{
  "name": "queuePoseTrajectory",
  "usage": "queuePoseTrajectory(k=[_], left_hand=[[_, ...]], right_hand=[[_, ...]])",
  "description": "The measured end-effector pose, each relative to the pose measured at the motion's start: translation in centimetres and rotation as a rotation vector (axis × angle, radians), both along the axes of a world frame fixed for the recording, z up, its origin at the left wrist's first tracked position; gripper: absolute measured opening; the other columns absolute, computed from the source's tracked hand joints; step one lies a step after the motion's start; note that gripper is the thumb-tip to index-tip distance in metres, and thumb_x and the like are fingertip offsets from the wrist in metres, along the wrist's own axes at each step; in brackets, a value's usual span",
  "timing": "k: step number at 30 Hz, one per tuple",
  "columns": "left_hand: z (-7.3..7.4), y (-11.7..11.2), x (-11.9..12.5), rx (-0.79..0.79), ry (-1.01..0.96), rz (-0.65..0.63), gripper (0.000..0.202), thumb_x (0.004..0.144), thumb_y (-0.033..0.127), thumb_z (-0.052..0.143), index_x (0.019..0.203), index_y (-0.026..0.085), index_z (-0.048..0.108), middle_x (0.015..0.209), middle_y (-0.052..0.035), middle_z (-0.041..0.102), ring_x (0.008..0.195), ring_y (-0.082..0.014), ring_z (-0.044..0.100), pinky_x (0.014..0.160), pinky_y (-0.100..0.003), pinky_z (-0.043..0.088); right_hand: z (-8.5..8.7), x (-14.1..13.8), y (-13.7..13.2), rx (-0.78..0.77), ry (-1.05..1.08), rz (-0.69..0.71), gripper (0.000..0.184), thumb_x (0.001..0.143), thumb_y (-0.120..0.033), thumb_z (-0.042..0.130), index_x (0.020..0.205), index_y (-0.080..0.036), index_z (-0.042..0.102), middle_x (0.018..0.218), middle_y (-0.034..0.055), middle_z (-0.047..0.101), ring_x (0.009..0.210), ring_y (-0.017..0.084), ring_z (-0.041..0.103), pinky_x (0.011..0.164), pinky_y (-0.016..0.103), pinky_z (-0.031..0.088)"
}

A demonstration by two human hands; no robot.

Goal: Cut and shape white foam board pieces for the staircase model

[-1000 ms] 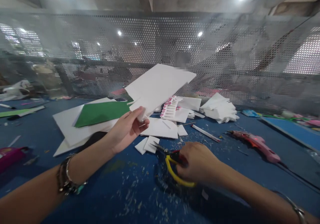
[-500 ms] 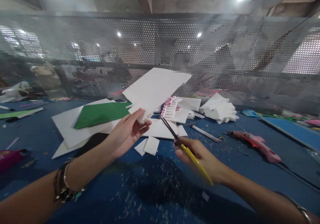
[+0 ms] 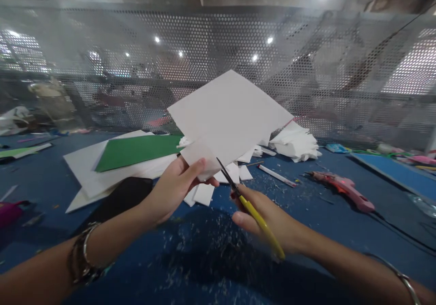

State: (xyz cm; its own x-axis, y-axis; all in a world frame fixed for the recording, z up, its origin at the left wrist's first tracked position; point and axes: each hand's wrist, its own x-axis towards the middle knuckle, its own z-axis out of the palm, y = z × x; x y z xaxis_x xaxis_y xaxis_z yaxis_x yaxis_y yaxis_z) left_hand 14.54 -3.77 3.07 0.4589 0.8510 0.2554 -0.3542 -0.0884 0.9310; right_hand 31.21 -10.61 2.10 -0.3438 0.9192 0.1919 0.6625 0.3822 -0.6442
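My left hand [image 3: 182, 180] pinches a large white sheet [image 3: 231, 114] by its lower corner, thumb on top, with a smaller white piece [image 3: 199, 156] lying over that corner. The sheet stands up tilted and covers part of the pile behind it. My right hand [image 3: 265, 216] is closed around yellow-handled scissors [image 3: 254, 212]. Their dark blades [image 3: 227, 175] point up and left, close to the sheet's lower edge; I cannot tell whether they touch it. Small white squares [image 3: 203, 194] lie on the blue table below my left hand.
A green sheet [image 3: 139, 151] rests on white sheets at left, beside a black item [image 3: 117, 200]. White cut pieces [image 3: 295, 142], a pen [image 3: 276, 176], a pink glue gun [image 3: 344, 189] with its cord and a blue board [image 3: 395, 175] lie right. Scraps litter the table [image 3: 204, 259]. A perforated metal panel [image 3: 112, 82] stands behind.
The white sheet has turned and risen, showing more of its face and hiding the pink-tipped pieces behind. The scissors have shifted slightly left, staying in my right hand. The view has moved a little.
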Motion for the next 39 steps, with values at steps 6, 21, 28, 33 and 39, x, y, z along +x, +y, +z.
queuePoseTrajectory(k=[6, 21, 28, 33, 39], left_hand=[[0.4, -0.1, -0.3, 0.172, 0.114, 0.029, 0.011, 0.077, 0.021, 0.051, 0.072, 0.015, 0.059, 0.054, 0.0005, 0.059, 0.050, -0.0098, 0.056, 0.053, -0.018, 0.042], [-0.9, -0.5, 0.1, 0.186, 0.197, 0.063, 0.019, 0.081, 0.026, 0.045, 0.067, 0.015, 0.054, 0.056, -0.0010, 0.058, 0.059, -0.0117, 0.052, 0.061, -0.022, 0.039], [-0.9, -0.4, 0.3, 0.122, 0.148, 0.075, 0.014, 0.079, 0.024, 0.047, 0.071, 0.016, 0.054, 0.056, -0.0004, 0.058, 0.058, -0.0112, 0.052, 0.061, -0.021, 0.040], [-1.0, -0.7, 0.5, 0.155, 0.213, 0.084, 0.017, 0.079, 0.019, 0.046, 0.066, 0.016, 0.057, 0.054, -0.0002, 0.059, 0.055, -0.0111, 0.053, 0.056, -0.020, 0.039], [-0.6, -1.3, 0.6, 0.193, 0.263, 0.017, 0.021, 0.077, 0.013, 0.046, 0.060, 0.017, 0.059, 0.052, 0.0009, 0.060, 0.054, -0.0107, 0.055, 0.059, -0.019, 0.040]], right_hand=[[0.0, 0.0, 0.0, 0.031, 0.027, 0.010, 0.041, 0.074, -0.052, 0.040, 0.087, -0.015, 0.049, 0.072, 0.0052, 0.052, 0.062, 0.015, 0.046, 0.055, 0.028, 0.037], [-1.0, 0.4, 0.3, 0.147, -0.058, -0.058, 0.041, 0.080, -0.052, 0.029, 0.058, -0.019, 0.036, 0.050, -0.0038, 0.035, 0.044, 0.008, 0.029, 0.043, 0.023, 0.021], [-1.0, 0.4, 0.5, 0.114, -0.044, -0.108, 0.044, 0.080, -0.053, 0.030, 0.051, -0.019, 0.031, 0.046, -0.0055, 0.029, 0.042, 0.006, 0.024, 0.040, 0.022, 0.019], [-1.1, 0.1, 0.4, 0.060, -0.019, -0.006, 0.040, 0.081, -0.048, 0.029, 0.055, -0.019, 0.036, 0.048, -0.0039, 0.036, 0.043, 0.008, 0.031, 0.042, 0.022, 0.024], [-0.9, 0.4, 0.6, 0.118, -0.100, -0.022, 0.034, 0.077, -0.049, 0.034, 0.065, -0.018, 0.044, 0.057, 0.0002, 0.045, 0.049, 0.011, 0.038, 0.047, 0.025, 0.029]])
